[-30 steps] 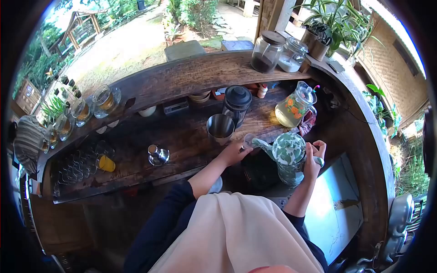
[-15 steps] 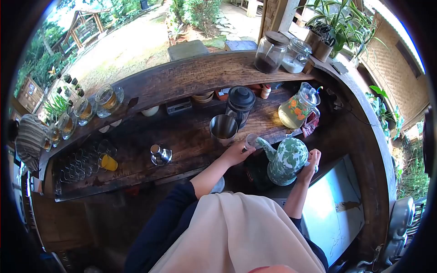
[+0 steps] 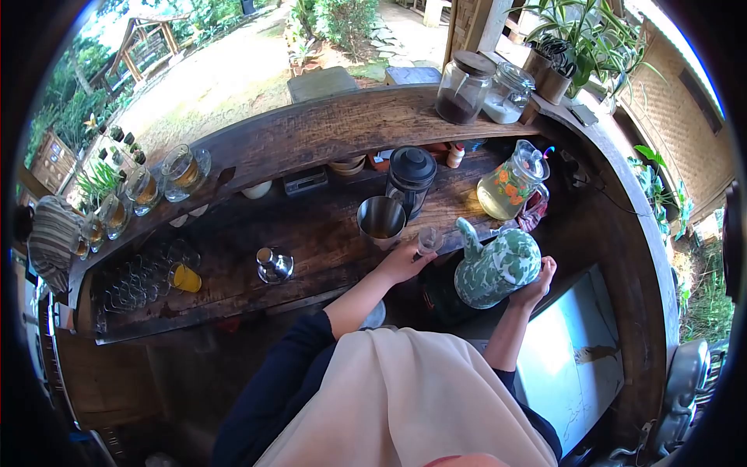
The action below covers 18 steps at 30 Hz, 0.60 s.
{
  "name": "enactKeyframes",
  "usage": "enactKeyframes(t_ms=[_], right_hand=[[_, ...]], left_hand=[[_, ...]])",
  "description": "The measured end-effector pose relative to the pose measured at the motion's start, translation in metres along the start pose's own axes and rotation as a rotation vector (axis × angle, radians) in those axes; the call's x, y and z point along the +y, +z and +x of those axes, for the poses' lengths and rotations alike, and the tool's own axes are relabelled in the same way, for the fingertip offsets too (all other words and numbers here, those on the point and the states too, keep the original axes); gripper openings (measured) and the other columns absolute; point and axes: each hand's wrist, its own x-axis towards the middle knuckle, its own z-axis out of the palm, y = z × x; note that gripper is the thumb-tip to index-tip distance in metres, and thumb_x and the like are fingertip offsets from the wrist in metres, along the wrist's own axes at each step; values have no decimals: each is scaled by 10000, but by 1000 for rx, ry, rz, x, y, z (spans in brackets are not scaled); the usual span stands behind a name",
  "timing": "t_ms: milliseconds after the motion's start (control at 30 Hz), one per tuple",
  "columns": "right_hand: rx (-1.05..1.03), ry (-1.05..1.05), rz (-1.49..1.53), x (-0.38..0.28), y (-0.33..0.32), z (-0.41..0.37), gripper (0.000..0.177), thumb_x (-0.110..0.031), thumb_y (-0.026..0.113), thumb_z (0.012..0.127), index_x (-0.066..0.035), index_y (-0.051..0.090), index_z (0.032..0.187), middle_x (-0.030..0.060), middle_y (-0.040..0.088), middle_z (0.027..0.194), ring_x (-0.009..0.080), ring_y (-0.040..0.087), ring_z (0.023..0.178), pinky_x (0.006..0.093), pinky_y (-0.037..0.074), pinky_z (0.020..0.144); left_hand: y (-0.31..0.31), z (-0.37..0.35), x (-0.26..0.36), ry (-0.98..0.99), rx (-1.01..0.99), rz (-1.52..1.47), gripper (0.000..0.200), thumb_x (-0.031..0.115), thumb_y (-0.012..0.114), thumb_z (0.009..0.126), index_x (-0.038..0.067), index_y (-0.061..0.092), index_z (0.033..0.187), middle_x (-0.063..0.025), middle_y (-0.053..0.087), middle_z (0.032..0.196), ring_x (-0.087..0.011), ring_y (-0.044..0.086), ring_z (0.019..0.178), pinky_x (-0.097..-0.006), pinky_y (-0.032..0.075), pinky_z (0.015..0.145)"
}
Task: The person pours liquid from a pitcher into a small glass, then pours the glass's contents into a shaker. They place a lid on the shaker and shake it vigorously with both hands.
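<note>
Our right hand (image 3: 537, 285) grips the green floral kettle (image 3: 498, 268) at its right end, its long axis lying left-right and its spout tilted up-left toward the small glass (image 3: 428, 240), which our left hand (image 3: 401, 265) clasps on the wooden counter (image 3: 311, 233).

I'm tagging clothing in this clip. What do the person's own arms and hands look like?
Both sleeves are dark navy: the left sleeve and right sleeve are pushed up near the elbows, leaving the forearms bare. The left hand and right hand are ungloved; no ring or watch shows. A cream cloth drapes over the chest.
</note>
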Motion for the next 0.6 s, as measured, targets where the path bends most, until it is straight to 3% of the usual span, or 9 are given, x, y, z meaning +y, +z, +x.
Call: enactKeyframes(t_ms=[200, 267, 300, 367, 600], right_hand=[[25, -35, 83, 10, 3, 18, 221, -301, 474, 914, -95, 479, 993, 51, 534, 873, 186, 578, 823, 330, 490, 748], [90, -32, 106, 11, 12, 23, 228, -302, 487, 893, -104, 481, 1007, 46, 530, 874, 203, 583, 829, 343, 496, 757], [90, -32, 109, 13, 16, 26, 228, -302, 487, 893, -104, 481, 1007, 46, 530, 874, 203, 583, 829, 343, 496, 757], [143, -31, 97, 17, 22, 31, 268, -294, 464, 876, -82, 416, 1033, 63, 483, 856, 183, 552, 836, 335, 477, 771], [166, -77, 85, 45, 39, 44, 294, -298, 475, 878, -71, 411, 1052, 51, 473, 871, 154, 516, 843, 302, 438, 772]], left_hand=[[2, -1, -5, -1, 20, 31, 330, 316, 594, 918, 44, 615, 1104, -168, 644, 1096, -306, 603, 1038, -375, 455, 904], [0, 0, -6, -75, -85, 28, 535, 369, 604, 902, 11, 469, 1276, -233, 583, 1191, -396, 533, 1146, -422, 413, 974], [-2, 0, 0, -74, -85, 31, 535, 369, 604, 902, 11, 469, 1276, -233, 583, 1191, -396, 533, 1146, -422, 413, 974], [-7, -2, 17, -38, -2, 7, 312, 298, 611, 905, 12, 635, 1027, -193, 666, 991, -340, 628, 968, -391, 476, 837], [-6, 0, 17, -4, 22, -24, 275, 266, 619, 894, 1, 652, 960, -199, 679, 892, -349, 651, 880, -391, 488, 775]])
